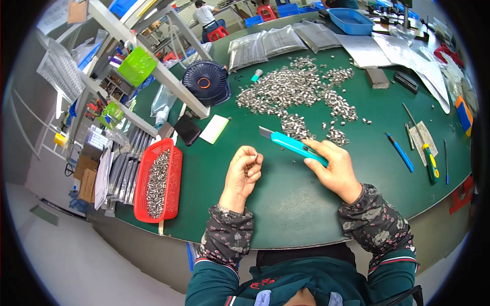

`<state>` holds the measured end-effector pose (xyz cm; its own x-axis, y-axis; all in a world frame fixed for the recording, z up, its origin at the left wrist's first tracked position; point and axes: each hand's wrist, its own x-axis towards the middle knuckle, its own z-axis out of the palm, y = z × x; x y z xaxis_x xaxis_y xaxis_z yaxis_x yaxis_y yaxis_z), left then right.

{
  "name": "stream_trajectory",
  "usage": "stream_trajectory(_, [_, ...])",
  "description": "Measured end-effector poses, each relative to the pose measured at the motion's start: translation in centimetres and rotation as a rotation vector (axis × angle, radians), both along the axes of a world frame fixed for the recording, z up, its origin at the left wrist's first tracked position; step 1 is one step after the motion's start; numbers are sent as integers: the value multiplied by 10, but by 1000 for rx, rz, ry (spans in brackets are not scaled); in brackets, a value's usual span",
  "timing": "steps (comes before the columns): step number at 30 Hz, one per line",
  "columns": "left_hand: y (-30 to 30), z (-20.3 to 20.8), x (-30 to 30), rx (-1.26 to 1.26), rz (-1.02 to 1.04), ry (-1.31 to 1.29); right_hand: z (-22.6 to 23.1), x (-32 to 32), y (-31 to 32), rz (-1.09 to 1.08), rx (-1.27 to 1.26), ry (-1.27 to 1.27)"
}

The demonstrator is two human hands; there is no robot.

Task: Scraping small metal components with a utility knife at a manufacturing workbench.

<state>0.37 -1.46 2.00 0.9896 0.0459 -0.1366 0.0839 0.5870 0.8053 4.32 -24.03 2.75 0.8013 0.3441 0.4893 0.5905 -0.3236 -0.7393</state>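
Note:
My right hand is closed around a turquoise utility knife. Its blade is out and points to the upper left, above the green table. To its left my left hand is raised with the fingers curled and the thumb pressed to the index finger. A small pale thing shows at that pinch, too tiny to name. Beyond both hands lies a wide pile of small shiny metal parts, with a few stray pieces near the knife. A red plastic basket at the left holds many similar metal parts.
A dark fan, a phone and a pale notepad lie far left. Bagged parts line the back. At right are a brown block, a blue pen-like tool and a screwdriver.

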Motion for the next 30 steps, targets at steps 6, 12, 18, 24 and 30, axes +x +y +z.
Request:
stream_trajectory(6, [20,-12,-4,23,50,-1,-3,-6,6,90,-115,-21])
stream_trajectory(12, [17,-8,-3,11,77,10,-2,-5,7,132,-195,43])
stream_trajectory(18, [18,-15,-1,-29,49,10,-1,-6,8,167,-230,84])
stream_trajectory(24, [16,-16,-3,-38,0,-45,-1,-4,6,217,-245,118])
stream_trajectory(30, [15,-17,-3,-12,14,-33,3,-8,6,153,-275,38])
